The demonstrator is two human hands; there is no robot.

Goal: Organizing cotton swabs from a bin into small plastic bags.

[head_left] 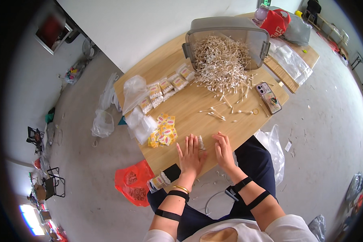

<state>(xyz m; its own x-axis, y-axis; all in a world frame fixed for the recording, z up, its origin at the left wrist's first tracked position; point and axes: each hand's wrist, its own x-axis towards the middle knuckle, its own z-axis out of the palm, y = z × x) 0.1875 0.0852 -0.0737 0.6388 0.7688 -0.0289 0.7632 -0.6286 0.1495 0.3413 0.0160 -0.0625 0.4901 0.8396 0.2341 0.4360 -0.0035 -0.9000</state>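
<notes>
A small row of cotton swabs (201, 143) lies on the wooden table near its front edge, between my two hands. My left hand (190, 156) rests flat with fingers stretched out, its index finger and thumb beside the swabs. Just to the right, my right hand (225, 152) hovers at or on the table, fingers slightly bent and apart from the thumb, with nothing visible in it. Farther back, a large heap of loose cotton swabs (221, 60) spills from a grey plastic bin (256, 50) tipped on its side. Small yellow and white printed cards (164, 131) lie piled left of my left hand.
Filled swab packs (165, 85) line the table's left side, near clear plastic bags (135, 92). Several loose swabs, a rubber band (255, 111) and a phone (269, 98) lie at right. A red bag (133, 183) hangs at the front left corner beside another swab pack (159, 181).
</notes>
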